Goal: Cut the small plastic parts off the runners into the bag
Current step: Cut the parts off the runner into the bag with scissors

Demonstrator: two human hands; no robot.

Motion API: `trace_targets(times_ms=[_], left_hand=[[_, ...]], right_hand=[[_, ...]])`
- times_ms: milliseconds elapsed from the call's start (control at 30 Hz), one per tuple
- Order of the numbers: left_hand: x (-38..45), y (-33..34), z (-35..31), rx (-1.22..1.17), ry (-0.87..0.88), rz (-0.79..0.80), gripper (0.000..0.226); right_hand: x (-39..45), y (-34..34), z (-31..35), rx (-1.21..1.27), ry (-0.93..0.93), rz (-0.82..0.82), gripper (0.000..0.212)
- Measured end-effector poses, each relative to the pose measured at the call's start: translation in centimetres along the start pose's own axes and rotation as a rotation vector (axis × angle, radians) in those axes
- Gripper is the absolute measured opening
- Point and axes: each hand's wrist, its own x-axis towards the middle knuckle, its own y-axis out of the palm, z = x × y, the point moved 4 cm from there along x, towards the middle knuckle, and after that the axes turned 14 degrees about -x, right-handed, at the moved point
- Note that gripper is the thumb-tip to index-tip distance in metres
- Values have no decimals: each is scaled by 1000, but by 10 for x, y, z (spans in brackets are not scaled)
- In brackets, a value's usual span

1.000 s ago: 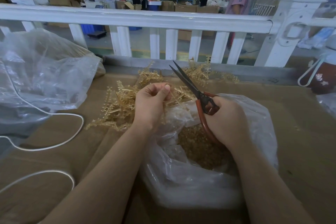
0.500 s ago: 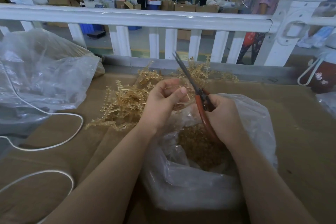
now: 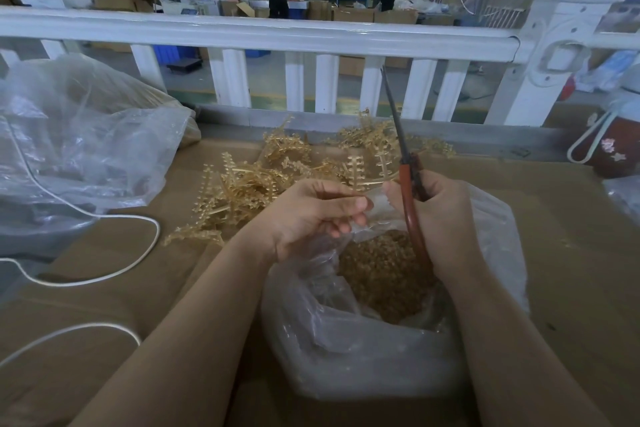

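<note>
— Two hands: status?
— Left hand [image 3: 311, 215] fingers pinch a runner [image 3: 367, 180]; right hand [image 3: 446, 218] fingers grip shut scissors [image 3: 403, 163], blades toward 12 o'clock.
— Bag [image 3: 346, 350]?
— Below both hands, cut parts [image 3: 381, 274] inside. Runner pile [image 3: 249, 191] at 10 o'clock on bench [image 3: 571, 253].

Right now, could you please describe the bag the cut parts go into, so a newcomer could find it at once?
Start at the white railing and come down past the pile of runners to the person's hands. The bag sits open directly below them. Unlike the larger clear bag at far left, it holds a heap of small amber parts.
</note>
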Motion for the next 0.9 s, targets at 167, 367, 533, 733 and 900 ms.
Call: trace_targets(times_ms=[167, 367, 533, 733, 900], left_hand=[[0, -2, -2, -58, 30, -10, 18], [0, -1, -1, -106, 9, 38, 24], [4, -5, -7, -295, 158, -98, 22], [6, -10, -6, -385, 270, -220, 37], [6, -14, -8, -419, 340, -264, 32]], right_hand=[[2, 0, -4, -14, 11, -10, 18], [4, -1, -6, -31, 42, -41, 22], [2, 0, -6, -72, 17, -34, 25], [-1, 1, -3, -166, -25, -28, 41], [-4, 3, -3, -389, -83, 32, 59]])
